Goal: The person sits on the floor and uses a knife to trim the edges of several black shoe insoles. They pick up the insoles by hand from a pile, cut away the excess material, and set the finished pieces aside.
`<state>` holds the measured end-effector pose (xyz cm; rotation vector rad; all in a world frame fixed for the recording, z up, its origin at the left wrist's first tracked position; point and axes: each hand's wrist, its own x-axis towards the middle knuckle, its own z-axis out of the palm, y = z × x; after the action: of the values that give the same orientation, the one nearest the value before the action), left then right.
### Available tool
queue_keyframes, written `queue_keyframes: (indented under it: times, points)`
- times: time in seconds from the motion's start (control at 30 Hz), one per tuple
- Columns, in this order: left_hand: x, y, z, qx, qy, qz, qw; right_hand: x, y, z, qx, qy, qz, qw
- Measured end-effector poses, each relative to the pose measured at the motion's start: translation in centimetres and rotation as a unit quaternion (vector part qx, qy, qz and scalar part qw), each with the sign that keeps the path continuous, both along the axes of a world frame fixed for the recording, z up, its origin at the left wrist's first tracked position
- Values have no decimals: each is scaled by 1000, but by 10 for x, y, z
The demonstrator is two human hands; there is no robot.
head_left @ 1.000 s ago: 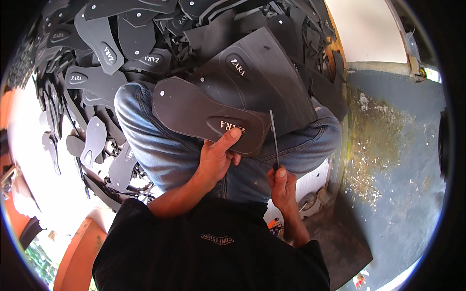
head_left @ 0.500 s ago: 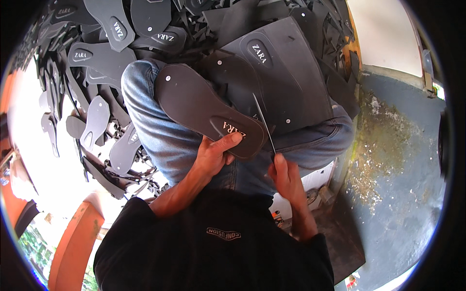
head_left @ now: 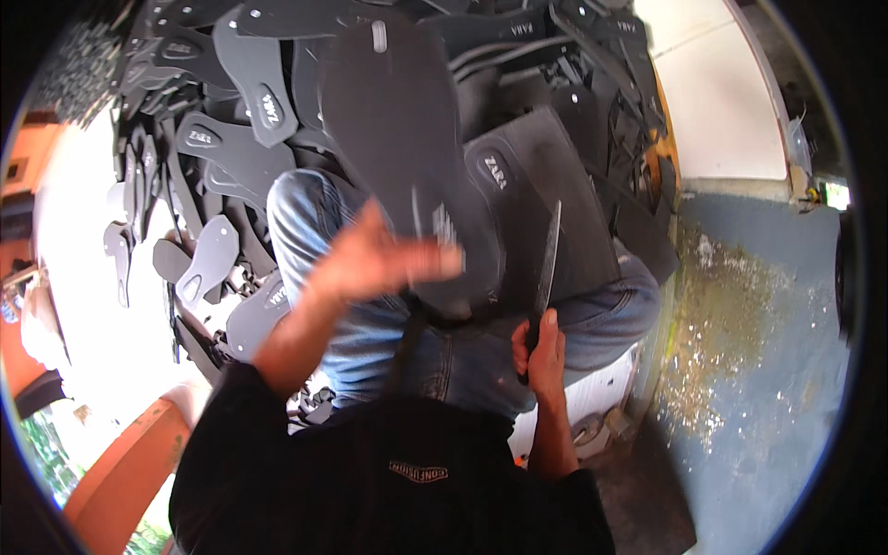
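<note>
A black shoe insole (head_left: 393, 111) stretches away from me, raised above my lap and slightly smeared by motion. Across its heel end lies the thumb of my left hand (head_left: 365, 264), which grips it; the other fingers are blurred or hidden behind the sole. My right hand (head_left: 541, 351) is closed round the dark handle of a knife (head_left: 550, 254). The narrow blade points up and away, over a black sheet (head_left: 573, 176) with a printed oval and a cut outline, resting across my right knee.
Several more insoles (head_left: 240, 153) and black offcuts (head_left: 638, 194) are heaped beyond my legs and to the left. My jeans (head_left: 319, 250) lie under the work. At right are a stained grey floor (head_left: 768, 324) and a white panel (head_left: 721, 102).
The insole has swung from a slant to nearly straight ahead and come up, my left hand moving with it. The knife has shifted right, away from the insole's edge. The view has shifted slightly.
</note>
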<state>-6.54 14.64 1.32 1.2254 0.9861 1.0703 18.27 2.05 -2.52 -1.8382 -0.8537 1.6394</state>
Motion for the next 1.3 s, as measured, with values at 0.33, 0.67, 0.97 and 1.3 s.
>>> queue_keyframes:
  times: [0.33,0.67,0.97,1.3]
  points:
    - [-36,117,-54,-65,-18,246,967,10,0,-2,112,46,-192,974]
    - [37,13,-117,-352,-104,352,861,6,26,-22,161,-14,-182,970]
    - [110,-99,-110,-416,-257,99,867,-2,25,-22,187,6,-270,945]
    - [51,-88,-48,-389,-287,230,844,6,-5,17,181,89,-170,965]
